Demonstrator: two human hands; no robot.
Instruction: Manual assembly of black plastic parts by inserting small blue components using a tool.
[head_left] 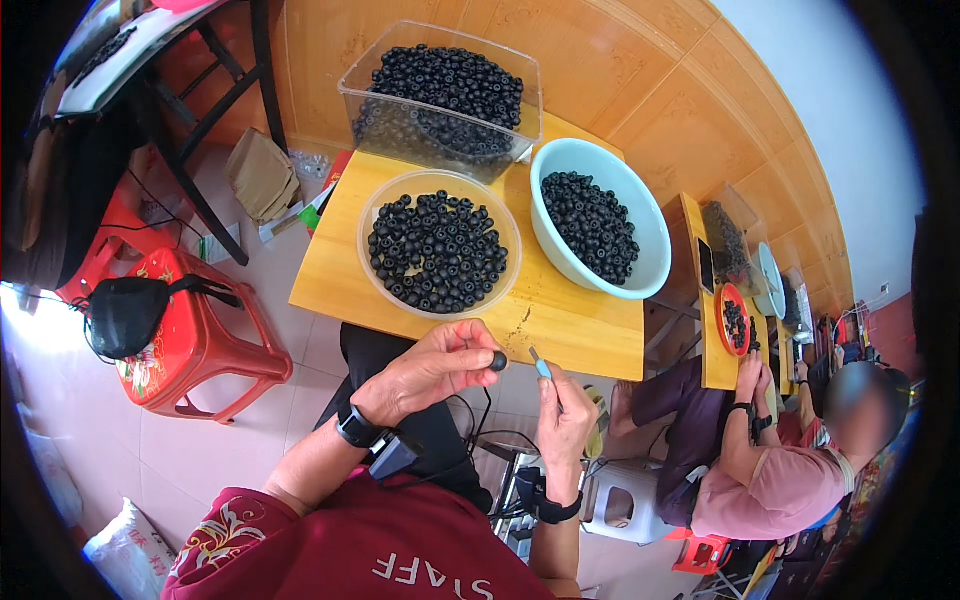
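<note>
Left hand (pixel 440 365) in close now, thumb and forefinger drawn narrow, pinching one black bead (pixel 498 361) right at their tips! Over to the right hand (pixel 565 415): thumb and fingers closed on a slim tool (pixel 542 366), blue where it leaves the grip, grey at the end. Bead and tool tip are near each other but apart, a clear gap between them.

Here's the danger. The bead is small, round and seemingly smooth, held by fingertips alone; too hard or off-centre a squeeze could shoot it out, and below those fingers there's only lap and floor. And if that tip is sharp, which can't be told from here, a slip could drive it into the left fingertips just beside the bead.

Which way do they point? The tool's long axis runs from the right fingers forward and slightly left, its tip aimed toward the table edge, past the bead rather than straight at it. The bead looks near-round, no clear long axis; its hole direction can't be told. Just beyond the left fingers sits the shallow tub (pixel 363 245) of loose beads (pixel 440 250); forward and right, the pale blue bowl (pixel 655 255), all on the yellow table (pixel 330 270).
</note>
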